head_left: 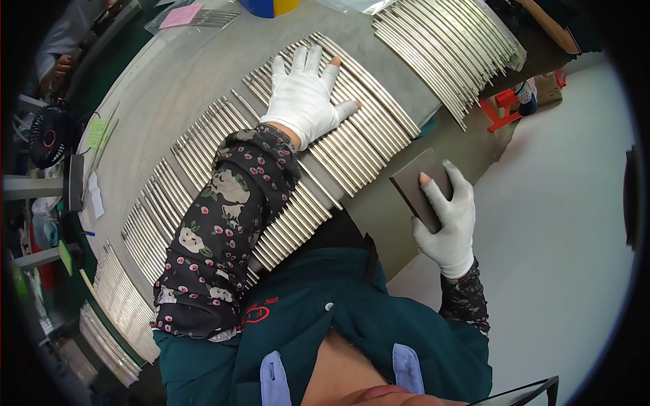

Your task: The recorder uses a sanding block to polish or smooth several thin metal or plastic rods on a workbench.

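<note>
My left hand (302,91), in a white glove with some fingertips bare, lies flat with its fingers spread on a row of thin shiny metal rods (352,145). The rods lie side by side on the grey table, their near ends reaching its edge. Out past the table's right edge, my right hand (449,218), gloved the same way, grips a flat, dark grey-brown rectangular block (423,179). The block is tilted and apart from the rods. Its exact kind I cannot tell. Dark flowered sleeves cover both forearms.
More rods (443,51) lie at the far right, and other rows (156,210) run along the left. A pink slip (181,15) rests on a bag at the back. A black fan (51,135) stands left. Beyond the right edge is a red stool (501,111). Other people work nearby.
</note>
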Motion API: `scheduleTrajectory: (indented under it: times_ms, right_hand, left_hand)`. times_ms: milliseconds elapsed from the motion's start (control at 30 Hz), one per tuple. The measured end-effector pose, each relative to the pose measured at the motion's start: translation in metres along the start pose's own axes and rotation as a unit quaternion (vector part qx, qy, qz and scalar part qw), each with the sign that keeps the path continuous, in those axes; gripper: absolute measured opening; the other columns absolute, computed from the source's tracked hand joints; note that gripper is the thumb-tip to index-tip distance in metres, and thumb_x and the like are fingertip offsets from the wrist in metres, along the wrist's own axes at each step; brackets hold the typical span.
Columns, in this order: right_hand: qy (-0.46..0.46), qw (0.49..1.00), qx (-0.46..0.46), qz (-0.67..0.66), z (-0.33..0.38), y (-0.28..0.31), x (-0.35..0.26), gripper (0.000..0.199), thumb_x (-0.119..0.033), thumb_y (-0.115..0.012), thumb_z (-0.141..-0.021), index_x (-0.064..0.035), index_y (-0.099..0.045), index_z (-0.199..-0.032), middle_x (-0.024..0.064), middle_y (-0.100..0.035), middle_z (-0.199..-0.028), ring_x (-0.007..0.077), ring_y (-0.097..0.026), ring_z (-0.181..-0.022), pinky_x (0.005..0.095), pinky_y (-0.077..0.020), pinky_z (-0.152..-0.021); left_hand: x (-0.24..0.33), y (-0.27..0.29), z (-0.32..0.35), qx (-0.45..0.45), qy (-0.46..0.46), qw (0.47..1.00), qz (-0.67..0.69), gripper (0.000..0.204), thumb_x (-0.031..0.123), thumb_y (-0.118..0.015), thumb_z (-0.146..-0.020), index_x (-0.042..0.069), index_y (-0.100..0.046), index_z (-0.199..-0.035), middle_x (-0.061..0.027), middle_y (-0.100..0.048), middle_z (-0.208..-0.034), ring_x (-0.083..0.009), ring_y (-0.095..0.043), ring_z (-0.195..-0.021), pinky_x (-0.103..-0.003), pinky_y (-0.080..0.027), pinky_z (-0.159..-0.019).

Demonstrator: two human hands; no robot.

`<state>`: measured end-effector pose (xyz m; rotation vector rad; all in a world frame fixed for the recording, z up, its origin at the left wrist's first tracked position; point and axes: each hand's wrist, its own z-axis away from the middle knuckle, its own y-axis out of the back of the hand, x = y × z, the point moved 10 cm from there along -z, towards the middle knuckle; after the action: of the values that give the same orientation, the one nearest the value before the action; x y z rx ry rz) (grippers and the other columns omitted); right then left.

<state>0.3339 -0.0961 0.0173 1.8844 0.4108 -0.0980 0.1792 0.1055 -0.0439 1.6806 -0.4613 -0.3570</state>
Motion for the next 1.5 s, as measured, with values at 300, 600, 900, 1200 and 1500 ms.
scheduleTrajectory:
  times_ms: [300, 600, 900, 1200, 1500]
  right_hand:
    - [0.018, 1.0, -0.017, -0.006, -0.007, -0.009, -0.016, 0.07, -0.005, -0.074, -0.059, -0.0142, -0.063, -0.128, 0.0244, -0.048, -0.137, 0.0413, -0.056, -0.111, 0.0465, -0.0504, -0.093]
    - [0.003, 1.0, 0.002, -0.007, -0.01, -0.019, -0.028, 0.071, -0.006, -0.075, -0.059, -0.0149, -0.063, -0.128, 0.024, -0.048, -0.136, 0.0405, -0.057, -0.112, 0.0459, -0.0511, -0.091]
    - [0.042, 0.999, -0.027, 0.0, -0.032, -0.018, -0.022, 0.065, -0.017, -0.079, -0.064, -0.0143, -0.063, -0.126, 0.0254, -0.05, -0.13, 0.038, -0.058, -0.104, 0.0448, -0.0519, -0.085]
    - [-0.096, 0.995, -0.005, 0.014, 0.047, 0.018, 0.032, 0.062, -0.011, -0.074, -0.062, -0.012, -0.066, -0.123, 0.0233, -0.051, -0.132, 0.0384, -0.057, -0.107, 0.0446, -0.0527, -0.088]
    - [-0.095, 0.982, 0.102, -0.126, 0.03, 0.001, 0.046, 0.066, -0.007, -0.073, -0.066, -0.0096, -0.062, -0.13, 0.0212, -0.049, -0.135, 0.0391, -0.054, -0.119, 0.045, -0.0476, -0.1]
  left_hand:
    - [0.001, -0.004, 0.003, 0.009, -0.004, 1.0, 0.001, 0.085, 0.069, -0.051, -0.09, 0.01, -0.043, -0.152, -0.0196, -0.037, -0.157, -0.035, -0.029, -0.148, -0.058, -0.021, -0.119]
    - [-0.016, -0.003, -0.001, 0.0, -0.004, 1.0, -0.007, 0.086, 0.069, -0.05, -0.091, 0.01, -0.041, -0.154, -0.0198, -0.035, -0.159, -0.0353, -0.029, -0.149, -0.057, -0.02, -0.119]
    - [0.013, 0.011, -0.01, -0.005, -0.002, 1.0, 0.009, 0.085, 0.065, -0.054, -0.09, 0.009, -0.041, -0.153, -0.0206, -0.034, -0.159, -0.0363, -0.028, -0.149, -0.058, -0.021, -0.12]
    - [0.037, 0.018, -0.012, -0.008, -0.027, 1.0, -0.002, 0.079, 0.063, -0.053, -0.092, 0.014, -0.042, -0.153, -0.0155, -0.033, -0.161, -0.0343, -0.028, -0.149, -0.061, -0.019, -0.12]
    - [0.039, 0.02, -0.004, -0.023, -0.051, 0.998, 0.009, 0.072, 0.059, -0.05, -0.094, 0.016, -0.042, -0.152, -0.0092, -0.035, -0.161, -0.0358, -0.027, -0.15, -0.062, -0.019, -0.119]
